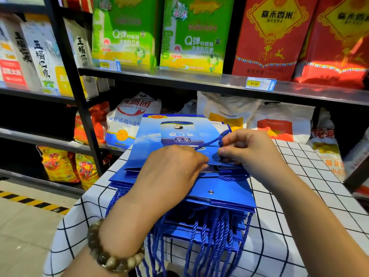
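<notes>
Where the hands [173, 168] meet, the bag [151, 136] lies.

The top bag [171, 134] is blue, printed with sky and cloud, a white and dark-blue panel, and a yellow-and-red badge at its far edge. The stack of bags [229, 188] beneath is plain blue, with one silver eyelet [210, 191]. The cord [207, 143] is blue and twisted. The tabletop [311, 176] cover is white with a black grid. On the upper shelf, the green packs [123, 31] fade to yellow at the base. The red packs [269, 37] carry gold ornament. The price tag [259, 83] is yellow and blue. The floor [24, 226] is beige with a yellow-and-black striped band [34, 201]. The bracelet [111, 254] has mottled brown and cream beads.
</notes>
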The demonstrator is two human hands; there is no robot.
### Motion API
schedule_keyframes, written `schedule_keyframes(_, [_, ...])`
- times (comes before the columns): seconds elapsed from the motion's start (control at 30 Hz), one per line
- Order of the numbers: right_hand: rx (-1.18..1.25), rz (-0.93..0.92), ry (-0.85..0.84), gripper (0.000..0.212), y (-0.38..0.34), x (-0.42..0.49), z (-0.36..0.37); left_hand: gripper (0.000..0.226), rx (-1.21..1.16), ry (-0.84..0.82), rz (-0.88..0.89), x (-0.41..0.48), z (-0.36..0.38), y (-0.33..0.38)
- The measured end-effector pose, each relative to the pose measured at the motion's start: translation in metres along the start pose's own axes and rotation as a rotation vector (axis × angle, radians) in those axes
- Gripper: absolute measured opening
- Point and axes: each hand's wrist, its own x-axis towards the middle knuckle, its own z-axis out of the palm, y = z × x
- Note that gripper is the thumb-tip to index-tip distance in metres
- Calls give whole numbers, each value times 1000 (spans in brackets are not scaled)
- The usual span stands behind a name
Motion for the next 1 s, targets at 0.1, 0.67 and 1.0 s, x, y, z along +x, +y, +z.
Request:
schedule_keyframes(0.1, [-68, -76, -27, 31, 1, -1, -2, 37, 26, 77, 17, 1, 3, -2])
schedule_keyframes(0.67, [-359, -371, -188, 58, -8, -13, -7, 32, 82, 185, -109, -4, -16, 19])
schedule_keyframes(1.0, [-266, -359, -169, 55, -9, -19, 3, 40, 210, 68, -219, -4, -6, 23])
